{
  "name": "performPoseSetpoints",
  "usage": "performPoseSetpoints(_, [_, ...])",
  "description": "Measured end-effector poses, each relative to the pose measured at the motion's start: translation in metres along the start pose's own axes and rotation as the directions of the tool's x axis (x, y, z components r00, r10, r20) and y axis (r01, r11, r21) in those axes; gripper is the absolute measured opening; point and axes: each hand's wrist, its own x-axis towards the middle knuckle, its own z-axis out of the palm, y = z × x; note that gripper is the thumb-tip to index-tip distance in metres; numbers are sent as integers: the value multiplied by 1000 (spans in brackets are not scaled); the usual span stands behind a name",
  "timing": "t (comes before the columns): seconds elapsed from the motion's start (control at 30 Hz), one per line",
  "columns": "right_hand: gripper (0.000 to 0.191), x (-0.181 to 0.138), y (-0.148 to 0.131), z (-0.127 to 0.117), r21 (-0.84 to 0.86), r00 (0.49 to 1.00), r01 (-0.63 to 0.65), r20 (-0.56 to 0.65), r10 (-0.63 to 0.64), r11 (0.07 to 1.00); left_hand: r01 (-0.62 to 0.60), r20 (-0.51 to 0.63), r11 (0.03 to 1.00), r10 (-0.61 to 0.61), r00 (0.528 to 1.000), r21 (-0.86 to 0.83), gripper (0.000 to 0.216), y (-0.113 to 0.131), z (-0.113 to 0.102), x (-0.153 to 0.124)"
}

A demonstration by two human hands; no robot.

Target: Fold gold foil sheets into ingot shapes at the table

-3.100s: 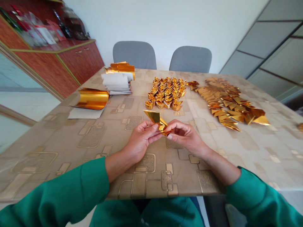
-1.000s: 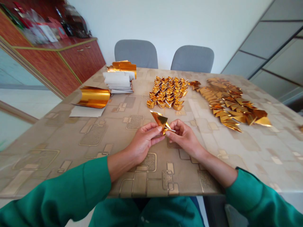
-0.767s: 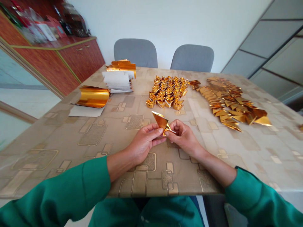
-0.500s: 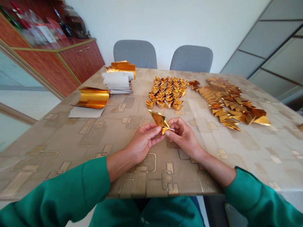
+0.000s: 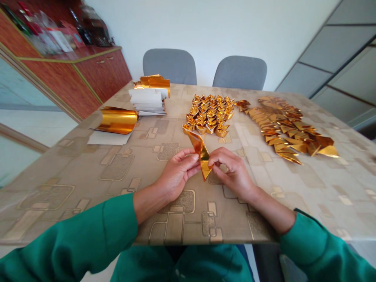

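Note:
A folded piece of gold foil paper (image 5: pixel 201 153) is held just above the table between both hands. My left hand (image 5: pixel 176 172) pinches its left side with thumb and fingers closed. My right hand (image 5: pixel 235 172) pinches its right side, fingers curled. The paper now stands nearly upright, one point up and one point down. Beyond it lies a tight cluster of finished gold ingot shapes (image 5: pixel 210 113).
A row of folded gold triangles (image 5: pixel 288 125) runs along the right. A stack of white-backed sheets (image 5: pixel 148 101) and a curled gold sheet (image 5: pixel 117 121) lie at the left. The patterned table (image 5: pixel 88 172) has two grey chairs (image 5: pixel 169 66) behind it and a red cabinet (image 5: pixel 88 74) at the left.
The gold paper has been turned from lying slanted to standing upright between my fingers, with a point now hanging below. Both hands stayed in about the same place.

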Motion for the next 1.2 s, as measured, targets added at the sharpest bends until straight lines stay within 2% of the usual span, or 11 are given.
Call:
performPoseSetpoints(0.2, [24,-1,2,-1,-36,994,76,79,-73,996,-43,-43,996,47,998,79,27,0,0,-2])
performPoseSetpoints(0.33, [18,-1,5,-1,-57,992,95,92,-90,994,-76,-67,986,86,994,146,36,2,0,-4])
performPoseSetpoints(0.43, [15,0,4,-2,2,993,70,96,-69,998,-145,-47,971,157,986,192,38,3,2,-5])
performPoseSetpoints(0.67, [5,3,1,-3,137,997,19,76,-30,990,-181,47,948,175,983,260,21,-2,0,-5])
performPoseSetpoints(0.8, [2,4,-1,-3,153,996,-44,77,32,987,-251,68,923,242,968,291,14,-4,-1,-5])
performPoseSetpoints(0.9, [12,3,-3,1,198,995,-102,16,101,975,-303,100,906,286,953,295,13,-5,1,-6])
performPoseSetpoints(1.07, [16,-2,-2,14,310,964,-202,-107,245,929,-298,62,919,292,954,260,19,-4,6,-9])
performPoseSetpoints(1.2, [27,-4,0,20,414,926,-280,-121,357,866,-249,6,937,255,967,244,28,-3,8,-11])
